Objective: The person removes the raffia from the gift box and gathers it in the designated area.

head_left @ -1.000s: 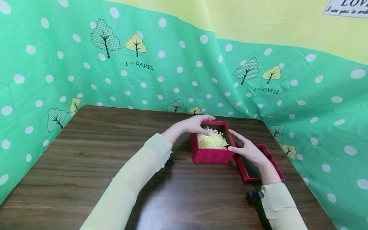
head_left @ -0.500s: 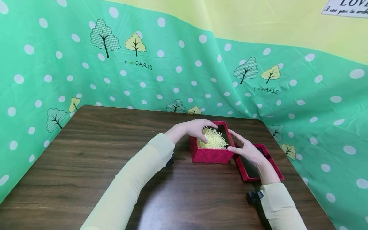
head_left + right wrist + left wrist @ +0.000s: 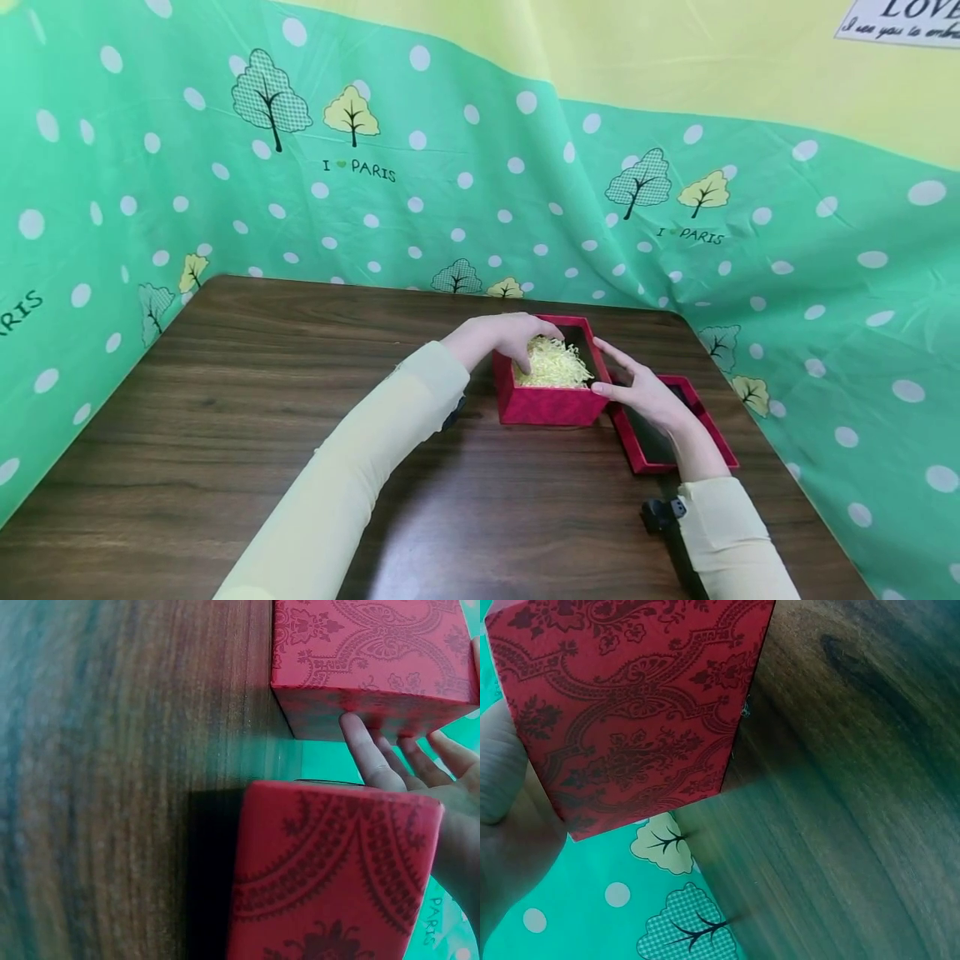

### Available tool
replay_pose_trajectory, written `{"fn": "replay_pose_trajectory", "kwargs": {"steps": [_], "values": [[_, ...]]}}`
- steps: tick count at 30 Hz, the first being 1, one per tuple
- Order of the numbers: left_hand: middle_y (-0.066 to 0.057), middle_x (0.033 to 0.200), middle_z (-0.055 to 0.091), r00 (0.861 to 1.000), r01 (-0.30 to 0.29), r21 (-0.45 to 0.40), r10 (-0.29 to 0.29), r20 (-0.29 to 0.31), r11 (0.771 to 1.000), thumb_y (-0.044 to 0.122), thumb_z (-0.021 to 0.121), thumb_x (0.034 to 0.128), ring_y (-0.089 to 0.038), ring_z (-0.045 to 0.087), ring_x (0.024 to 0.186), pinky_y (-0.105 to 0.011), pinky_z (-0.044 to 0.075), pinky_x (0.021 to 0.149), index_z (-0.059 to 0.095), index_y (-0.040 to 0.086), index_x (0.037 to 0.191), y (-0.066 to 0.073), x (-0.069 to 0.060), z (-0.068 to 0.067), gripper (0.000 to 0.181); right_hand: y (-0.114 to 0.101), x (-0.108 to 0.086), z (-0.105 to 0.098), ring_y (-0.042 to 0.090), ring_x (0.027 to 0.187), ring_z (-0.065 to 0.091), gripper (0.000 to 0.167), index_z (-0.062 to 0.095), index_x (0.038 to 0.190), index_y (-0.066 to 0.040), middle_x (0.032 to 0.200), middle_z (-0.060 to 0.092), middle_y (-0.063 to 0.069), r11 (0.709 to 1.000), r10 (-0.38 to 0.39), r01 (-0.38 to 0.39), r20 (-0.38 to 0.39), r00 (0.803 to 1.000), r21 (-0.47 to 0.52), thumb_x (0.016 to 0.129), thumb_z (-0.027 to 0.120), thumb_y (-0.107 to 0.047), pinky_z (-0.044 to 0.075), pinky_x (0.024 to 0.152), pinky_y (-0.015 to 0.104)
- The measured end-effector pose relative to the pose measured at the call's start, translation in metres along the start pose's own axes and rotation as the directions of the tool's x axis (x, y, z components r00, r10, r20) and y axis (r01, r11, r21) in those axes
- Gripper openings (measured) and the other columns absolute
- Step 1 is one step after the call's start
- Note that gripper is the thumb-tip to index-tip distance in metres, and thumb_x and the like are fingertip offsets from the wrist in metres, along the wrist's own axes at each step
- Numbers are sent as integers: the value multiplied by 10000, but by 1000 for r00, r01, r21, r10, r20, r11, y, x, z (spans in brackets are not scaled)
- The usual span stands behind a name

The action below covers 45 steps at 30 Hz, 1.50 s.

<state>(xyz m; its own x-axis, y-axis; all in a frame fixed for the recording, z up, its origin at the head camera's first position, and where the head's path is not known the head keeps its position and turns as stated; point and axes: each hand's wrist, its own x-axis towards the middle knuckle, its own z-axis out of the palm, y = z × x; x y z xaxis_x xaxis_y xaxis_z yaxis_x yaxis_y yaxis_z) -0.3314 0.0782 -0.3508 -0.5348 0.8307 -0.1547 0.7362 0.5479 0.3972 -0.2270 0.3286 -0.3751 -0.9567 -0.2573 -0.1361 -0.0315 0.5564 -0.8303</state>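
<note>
A red patterned box [image 3: 551, 407] stands uncovered on the brown table, filled with pale yellow shredded paper [image 3: 561, 365]. My left hand [image 3: 510, 335] reaches over the box's left side, thumb and fingers spread and bent down at the paper; some fingertips are hidden. In the left wrist view, the same hand shows partly beside the box wall [image 3: 630, 720]. My right hand [image 3: 652, 396] touches the box's right side with extended fingers and thumb. From the right wrist, its fingers [image 3: 364, 746] lie along that wall.
The red lid [image 3: 636, 446] lies with its dark inside up, right of the box and partly under my right forearm. A green dotted curtain [image 3: 420, 183] hangs behind the wooden table [image 3: 300, 375], whose bare surface spreads to the left.
My left hand has come down from above the box's rim into it, at the shredded paper, its fingers lower. The right hand stays at the box's right side.
</note>
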Motion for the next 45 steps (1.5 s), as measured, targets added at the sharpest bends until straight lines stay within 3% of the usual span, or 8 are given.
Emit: {"fn": "replay_pose_trajectory", "kwargs": {"steps": [5,9,17,24,28,34,45], "values": [[19,1336,532,998,46,57,-48,47,997,222,776,769,-149,459,1242,-351,413,985,412,296,1414,3,2,1,744,0,1,1,383,1373,222,788,204,1508,-304,1544,213,128,1000,5,-5,0,1000,5,868,661,-277,345,1013,601],[3,1288,578,997,45,108,-52,60,993,188,760,785,-132,507,1205,-295,443,934,484,311,1359,4,4,2,649,0,2,0,391,1371,218,791,201,1509,-302,1543,212,135,1000,5,-5,3,1000,-2,867,662,-282,341,1011,609],[28,1172,600,998,49,145,-53,20,988,137,705,786,-90,549,1058,-229,464,773,604,306,1242,5,2,6,496,-2,0,0,404,1392,168,779,193,1510,-312,1557,181,135,1000,-3,3,12,1000,-13,879,649,-282,302,1024,632],[76,1123,635,998,46,165,-41,-39,985,209,710,817,-83,558,1048,-249,454,869,658,269,1144,5,0,8,337,-2,-3,1,392,1393,163,765,204,1510,-303,1559,186,117,1000,-23,23,12,1000,3,885,644,-269,279,1034,637],[98,1089,644,996,42,148,-29,-86,988,219,723,807,-79,552,988,-253,450,868,670,251,1096,4,-2,10,296,-2,-3,2,391,1400,142,761,209,1507,-311,1563,178,104,1000,-12,12,4,1000,-3,884,644,-277,260,1037,647],[85,975,642,989,14,80,-1,-150,997,162,706,803,-101,502,833,-246,435,744,677,219,1007,2,-4,13,213,-2,-2,2,407,1391,164,783,198,1509,-316,1559,181,126,1000,-11,12,10,1000,-10,873,653,-309,293,1027,635],[59,1010,649,973,-60,-19,54,-223,998,83,670,819,-108,490,789,-222,411,731,682,164,1032,-1,-6,11,228,-6,-2,-1,408,1387,171,809,172,1514,-314,1560,163,146,1000,-3,4,27,1000,-7,868,660,-325,303,1030,621]]}}
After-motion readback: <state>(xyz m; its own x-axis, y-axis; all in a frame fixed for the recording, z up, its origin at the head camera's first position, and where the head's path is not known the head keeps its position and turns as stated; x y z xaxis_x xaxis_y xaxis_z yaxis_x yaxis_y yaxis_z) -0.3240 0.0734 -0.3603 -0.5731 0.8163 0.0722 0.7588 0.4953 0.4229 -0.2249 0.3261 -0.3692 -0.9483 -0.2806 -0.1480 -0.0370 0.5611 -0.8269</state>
